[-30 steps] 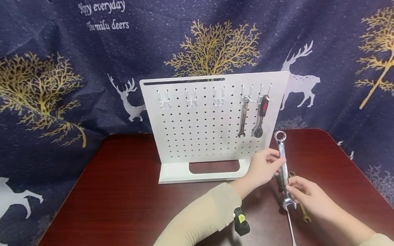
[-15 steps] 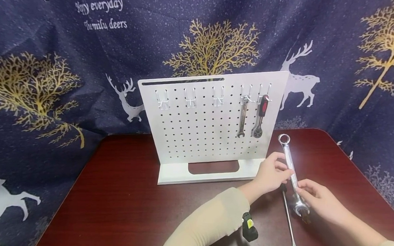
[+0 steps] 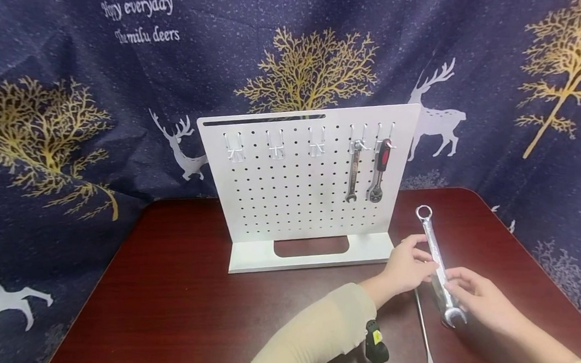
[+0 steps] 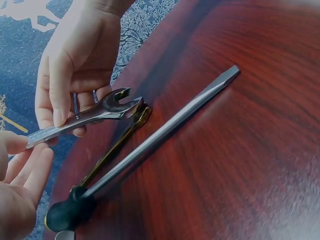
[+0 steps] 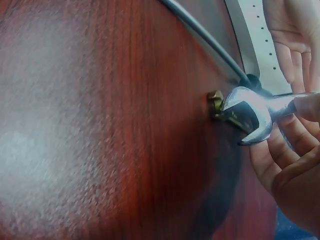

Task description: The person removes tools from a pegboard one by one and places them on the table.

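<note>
A large silver combination wrench is held slantwise above the table, its ring end pointing away and its open end toward me. My left hand pinches the middle of the shank between thumb and fingers. Closer to the open end, my right hand grips the same wrench with its thumb on top. Under it on the table lies a flat-blade screwdriver, with a dark handle. A brass-coloured wrench lies alongside the screwdriver; the left wrist view shows it, while the head view hides most of it.
A white pegboard stands on its base at the back of the red-brown table. On its right hooks hang a small wrench and a ratchet. Further left are bare hooks. A patterned cloth hangs behind.
Both hands have moved right and slightly toward me with the silver wrench. Its open end has swung to the right, away from over the screwdriver shaft, and now covers the brass-coloured wrench.
</note>
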Demonstrator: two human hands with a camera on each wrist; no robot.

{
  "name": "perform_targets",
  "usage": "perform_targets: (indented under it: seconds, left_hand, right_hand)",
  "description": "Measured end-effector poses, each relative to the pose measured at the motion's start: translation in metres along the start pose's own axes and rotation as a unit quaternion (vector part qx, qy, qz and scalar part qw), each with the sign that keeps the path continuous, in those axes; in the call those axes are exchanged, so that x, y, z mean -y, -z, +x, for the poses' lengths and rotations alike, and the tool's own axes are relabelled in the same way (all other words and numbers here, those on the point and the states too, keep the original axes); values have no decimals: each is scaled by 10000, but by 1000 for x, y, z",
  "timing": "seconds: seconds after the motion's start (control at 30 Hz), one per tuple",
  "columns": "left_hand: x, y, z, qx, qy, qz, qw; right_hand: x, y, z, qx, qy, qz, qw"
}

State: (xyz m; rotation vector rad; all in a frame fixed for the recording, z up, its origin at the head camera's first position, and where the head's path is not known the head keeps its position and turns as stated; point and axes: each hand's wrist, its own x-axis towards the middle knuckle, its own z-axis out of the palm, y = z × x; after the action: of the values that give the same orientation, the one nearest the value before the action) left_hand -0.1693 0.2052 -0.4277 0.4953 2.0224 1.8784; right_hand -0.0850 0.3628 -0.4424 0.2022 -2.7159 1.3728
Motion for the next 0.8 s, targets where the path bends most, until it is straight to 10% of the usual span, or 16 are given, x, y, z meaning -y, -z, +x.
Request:
perform_targets:
  seconds: [0.8]
  left_hand:
    - [8,-48,-7,-1156,679,339,9904]
  right_hand:
    - [-16,15,-15,698,-897,351,9929]
